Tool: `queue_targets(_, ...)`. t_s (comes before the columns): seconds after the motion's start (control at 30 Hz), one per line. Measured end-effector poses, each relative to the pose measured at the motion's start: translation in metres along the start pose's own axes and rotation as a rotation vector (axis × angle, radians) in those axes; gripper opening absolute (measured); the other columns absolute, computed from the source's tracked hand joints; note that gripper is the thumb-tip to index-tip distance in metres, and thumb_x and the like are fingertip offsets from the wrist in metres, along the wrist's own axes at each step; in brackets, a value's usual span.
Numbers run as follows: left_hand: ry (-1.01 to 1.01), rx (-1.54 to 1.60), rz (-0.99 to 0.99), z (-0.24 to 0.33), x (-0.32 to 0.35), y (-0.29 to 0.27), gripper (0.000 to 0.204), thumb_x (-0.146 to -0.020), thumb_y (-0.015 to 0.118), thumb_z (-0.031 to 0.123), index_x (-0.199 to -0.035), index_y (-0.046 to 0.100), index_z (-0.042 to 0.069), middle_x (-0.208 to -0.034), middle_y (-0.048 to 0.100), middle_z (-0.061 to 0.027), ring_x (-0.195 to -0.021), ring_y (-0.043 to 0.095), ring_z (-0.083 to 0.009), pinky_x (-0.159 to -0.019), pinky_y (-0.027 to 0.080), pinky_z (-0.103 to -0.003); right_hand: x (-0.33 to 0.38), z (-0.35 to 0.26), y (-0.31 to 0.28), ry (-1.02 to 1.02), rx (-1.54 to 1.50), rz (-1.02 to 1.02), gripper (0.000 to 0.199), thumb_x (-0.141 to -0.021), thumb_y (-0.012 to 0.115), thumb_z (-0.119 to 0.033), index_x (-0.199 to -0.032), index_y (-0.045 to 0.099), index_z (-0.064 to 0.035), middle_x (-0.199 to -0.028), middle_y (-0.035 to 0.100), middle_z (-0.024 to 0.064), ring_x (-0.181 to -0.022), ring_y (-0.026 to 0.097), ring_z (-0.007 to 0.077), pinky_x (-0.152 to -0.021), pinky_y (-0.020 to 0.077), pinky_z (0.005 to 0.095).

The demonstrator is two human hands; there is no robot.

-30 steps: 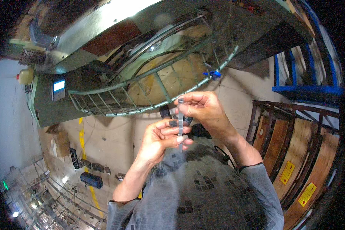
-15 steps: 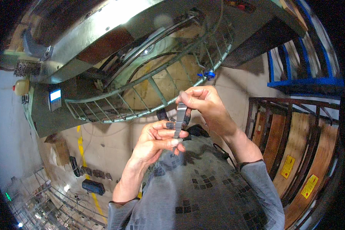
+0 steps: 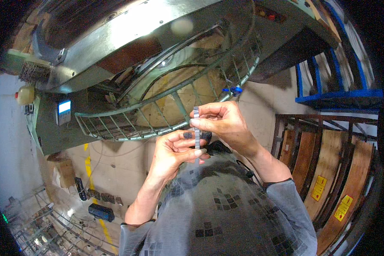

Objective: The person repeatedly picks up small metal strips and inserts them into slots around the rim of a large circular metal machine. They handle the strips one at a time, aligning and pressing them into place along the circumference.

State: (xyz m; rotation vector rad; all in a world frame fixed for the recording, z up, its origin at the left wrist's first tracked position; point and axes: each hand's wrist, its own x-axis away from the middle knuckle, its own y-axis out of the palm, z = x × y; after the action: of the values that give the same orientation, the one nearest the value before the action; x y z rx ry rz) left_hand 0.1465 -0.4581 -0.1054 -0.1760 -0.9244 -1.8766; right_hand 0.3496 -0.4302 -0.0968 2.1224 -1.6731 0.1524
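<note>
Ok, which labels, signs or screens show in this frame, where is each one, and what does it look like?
Small screen: on the green machine's left side, rectangular, glowing pale blue and white.
Upper yellow label: on a brown panel in the rack at right, rectangular, yellow with red marks.
Lower yellow label: on the next panel, further right and lower, same shape and colours.
No packages can be made out.

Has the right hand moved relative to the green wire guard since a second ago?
Cannot tell: the right hand keeps pinching the small grey strip just below the green wire guard; the camera itself shifted.
</note>
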Motion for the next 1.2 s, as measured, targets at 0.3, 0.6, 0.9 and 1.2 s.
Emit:
queue_targets(0.3, 0.047, -0.038, 0.000, -0.004, 0.006, -0.009, 0.037, -0.084, 0.072, -0.009, -0.119, 0.061, -0.004, -0.110, 0.073, -0.0183, -0.093, 0.074, -0.0279, -0.076, 0.061, -0.034, -0.002, 0.001, 0.017, 0.032, 0.109, 0.031, 0.024, -0.090, 0.074, -0.011, -0.108, 0.069, 0.0050, -0.095, 0.072, 0.0056, -0.079, 0.064, 0.0080, -0.073, 0.0549, 0.0254)
queue_targets(0.6, 0.083, -0.110, 0.044, -0.005, 0.005, -0.014, 0.034, -0.084, 0.074, -0.006, -0.117, 0.063, -0.004, -0.106, 0.074, -0.0158, -0.092, 0.074, -0.0245, -0.076, 0.061, -0.032, -0.016, 0.003, 0.020, -0.083, 0.170, 0.067, 0.019, -0.090, 0.075, -0.016, -0.098, 0.075, 0.0014, -0.087, 0.074, 0.0053, -0.080, 0.066, 0.0084, -0.074, 0.0522, 0.0236)
queue_targets(0.9, 0.091, -0.024, 0.080, 0.003, 0.008, -0.018, 0.036, -0.084, 0.073, -0.006, -0.118, 0.062, -0.004, -0.107, 0.073, -0.0170, -0.092, 0.074, -0.0250, -0.075, 0.061, -0.033, -0.025, 0.004, 0.029, -0.033, 0.156, 0.003, 0.025, -0.086, 0.079, -0.012, -0.104, 0.073, 0.0036, -0.093, 0.074, 0.0072, -0.085, 0.068, 0.0107, -0.078, 0.0538, 0.0247)
queue_targets(1.2, 0.130, 0.124, 0.190, 0.050, 0.007, -0.063, 0.048, -0.083, 0.072, -0.007, -0.126, 0.053, 0.000, -0.112, 0.070, -0.0204, -0.091, 0.073, -0.0356, -0.079, 0.064, -0.047, -0.102, -0.010, 0.073, -0.042, 0.115, -0.117, 0.030, -0.087, 0.075, -0.022, -0.100, 0.074, 0.0041, -0.090, 0.074, 0.0118, -0.085, 0.068, 0.0164, -0.082, 0.0514, 0.0303)
